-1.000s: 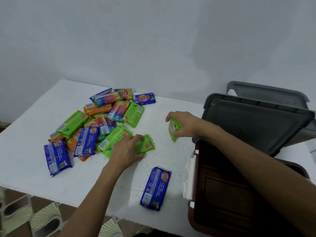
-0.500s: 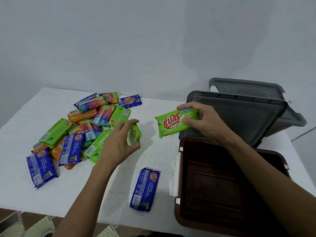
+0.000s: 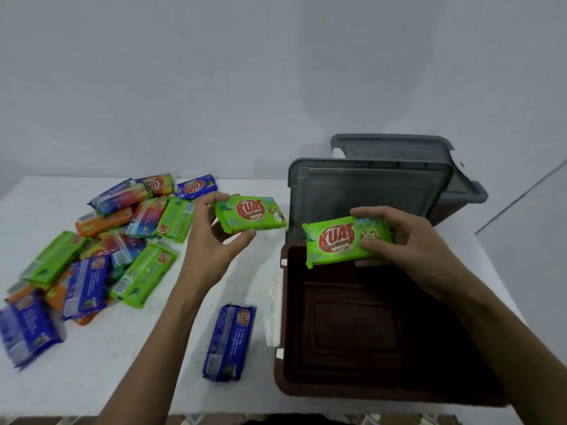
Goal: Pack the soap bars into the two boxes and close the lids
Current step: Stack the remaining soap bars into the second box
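Note:
My right hand [image 3: 408, 240] holds a green soap bar [image 3: 340, 242] over the back edge of the open brown box [image 3: 368, 391], which looks empty inside. My left hand [image 3: 214, 237] holds a second green soap bar [image 3: 251, 213] face up above the table, left of the box. A pile of several wrapped soap bars [image 3: 101, 240] in green, blue, orange and multicolour lies at the left. One blue soap bar [image 3: 229, 342] lies alone near the table's front edge. The brown box's grey lid [image 3: 368, 191] stands upright behind it.
A grey box [image 3: 460, 197] with its own raised lid sits behind the brown box at the back right. The white table [image 3: 92, 369] ends close below my forearms. A plain wall rises behind.
Both hands lifted green bars off the table and turned them face up. The right hand carried its bar rightwards over the brown box; the left raised its bar toward the box.

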A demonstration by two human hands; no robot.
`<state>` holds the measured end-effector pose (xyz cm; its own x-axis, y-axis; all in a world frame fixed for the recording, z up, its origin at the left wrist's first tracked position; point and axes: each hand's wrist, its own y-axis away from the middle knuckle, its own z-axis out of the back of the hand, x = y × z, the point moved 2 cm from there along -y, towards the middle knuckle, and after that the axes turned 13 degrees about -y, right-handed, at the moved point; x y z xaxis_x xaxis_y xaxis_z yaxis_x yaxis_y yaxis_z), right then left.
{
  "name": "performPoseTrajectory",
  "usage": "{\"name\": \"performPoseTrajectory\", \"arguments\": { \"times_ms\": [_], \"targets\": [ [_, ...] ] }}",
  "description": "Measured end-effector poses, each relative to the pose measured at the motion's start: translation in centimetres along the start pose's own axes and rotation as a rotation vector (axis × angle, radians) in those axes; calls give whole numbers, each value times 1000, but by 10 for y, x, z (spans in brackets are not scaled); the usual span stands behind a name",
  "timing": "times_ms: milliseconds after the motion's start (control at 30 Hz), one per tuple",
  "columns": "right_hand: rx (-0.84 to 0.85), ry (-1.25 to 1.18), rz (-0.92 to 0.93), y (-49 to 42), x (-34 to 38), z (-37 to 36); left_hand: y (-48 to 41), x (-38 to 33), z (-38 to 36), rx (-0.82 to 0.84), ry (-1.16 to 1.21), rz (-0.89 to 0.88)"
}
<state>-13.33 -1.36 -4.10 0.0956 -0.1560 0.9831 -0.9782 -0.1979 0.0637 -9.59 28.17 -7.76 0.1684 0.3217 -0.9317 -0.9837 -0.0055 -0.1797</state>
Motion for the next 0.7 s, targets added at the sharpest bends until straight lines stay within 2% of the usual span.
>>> {"name": "performPoseTrajectory", "arguments": {
  "times_ms": [267, 467, 700],
  "targets": [
    [-1, -9, -112, 20, -24, 7, 8, -3, -31, 45, 214, 101],
    [25, 53, -242, 22, -62, 6, 15, 6, -51, 115, 223, 148],
    [59, 382, -258, 12, -102, 1, 17, 11, -55, 126, 222, 164]
  ]
}}
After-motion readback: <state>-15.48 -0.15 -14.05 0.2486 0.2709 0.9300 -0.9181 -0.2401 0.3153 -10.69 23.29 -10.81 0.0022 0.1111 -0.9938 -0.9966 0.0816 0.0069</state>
